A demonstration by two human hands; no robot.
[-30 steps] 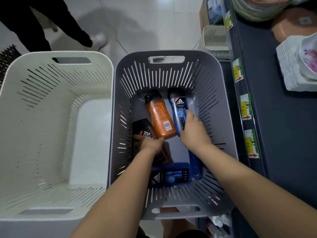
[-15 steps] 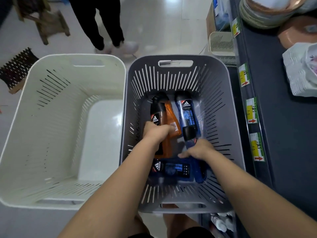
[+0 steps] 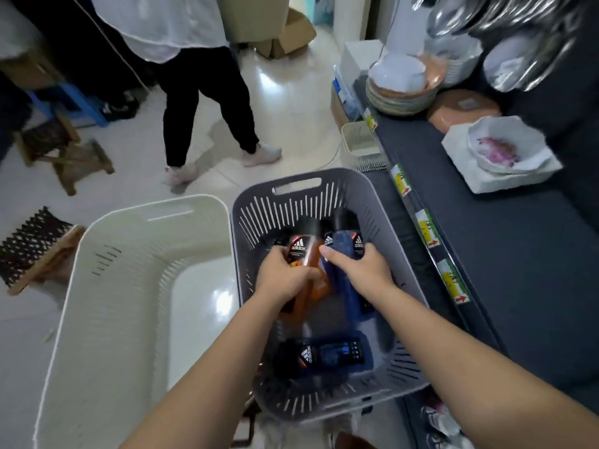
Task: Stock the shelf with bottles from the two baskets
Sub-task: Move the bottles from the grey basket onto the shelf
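**Baskets: 2**, side by side on the floor.
- White basket (image 3: 81,241) on the left.
- Grey basket (image 3: 372,215) on the right, close beside the front of the shelf (image 3: 502,254).

**Bottles: 5 by best count** — motion blur leaves the tally unsure.
- Orange bottles (image 3: 311,249), seemingly 2, one with a black label. Held upright above the middle of the grey basket in the left hand (image 3: 282,277), fingers curled round the pair.
- Blue bottles (image 3: 343,247), 2 logos showing. Upright just beside the orange pair, in the right hand (image 3: 363,270), thumb and fingers wrapped round them.
- Lying bottle (image 3: 330,353), 1, dark blue with a black cap. Flat on the bottom of the grey basket at the near end, apart from both hands.

**Shelf: 1** dark board, at the right of the view.
- Price labels (image 3: 428,230), 4, yellow and green, along the front edge.
- Stack of plates (image 3: 398,95) at the far end.
- Patterned dishes (image 3: 499,147), white with pink print, nearer. Count of either not readable.

**Floor** (image 3: 291,131): pale glossy tile, reflecting light.

**Stools: 2**, wooden with dark woven seats.
- Far stool (image 3: 61,150) at far left.
- Near stool (image 3: 32,244) near the far corner of the white basket.

**Cardboard box** (image 3: 291,34): 1, open, at the far end of the room.

**Second person** (image 3: 207,92): 1, standing beyond the baskets — white top, black trousers, pale shoes.
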